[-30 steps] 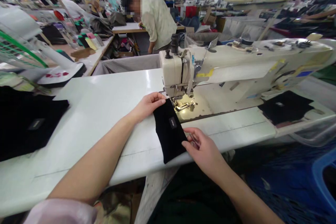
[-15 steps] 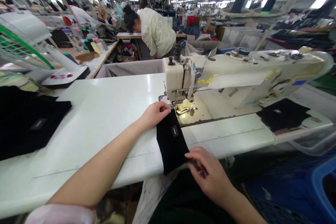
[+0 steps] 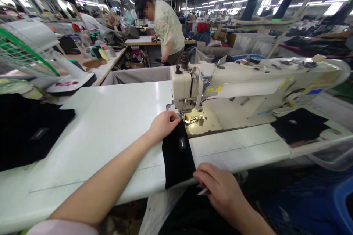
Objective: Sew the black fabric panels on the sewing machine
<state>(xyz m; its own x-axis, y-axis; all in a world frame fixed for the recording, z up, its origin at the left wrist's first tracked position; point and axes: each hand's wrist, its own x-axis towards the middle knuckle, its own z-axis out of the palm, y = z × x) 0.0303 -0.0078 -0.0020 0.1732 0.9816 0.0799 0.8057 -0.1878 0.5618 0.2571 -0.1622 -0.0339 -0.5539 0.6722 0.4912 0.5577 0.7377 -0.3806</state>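
Note:
A narrow black fabric piece point(image 3: 178, 161) with a small dark label point(image 3: 182, 143) lies on the white sewing table, its far end under the needle area of the sewing machine point(image 3: 183, 84). My left hand point(image 3: 165, 125) is closed on the far left edge of the fabric, close beside the presser foot. At the near right corner, my right hand point(image 3: 220, 189) has its fingers pinched together on the fabric's edge. A small pale pointed thing point(image 3: 203, 191) pokes out beneath those fingers; its kind cannot be made out.
Black fabric pieces point(image 3: 30, 136) are piled at the left, and another black piece point(image 3: 300, 125) lies at the right end. A fan point(image 3: 33, 40) stands at the far left. The blue basket point(image 3: 339, 198) sits low right. A person point(image 3: 171, 25) stands at a table beyond.
My right hand has curled further inward at the fabric edge, and the pale thing now shows under it. My left hand stays near the needle. The person beyond has straightened up somewhat.

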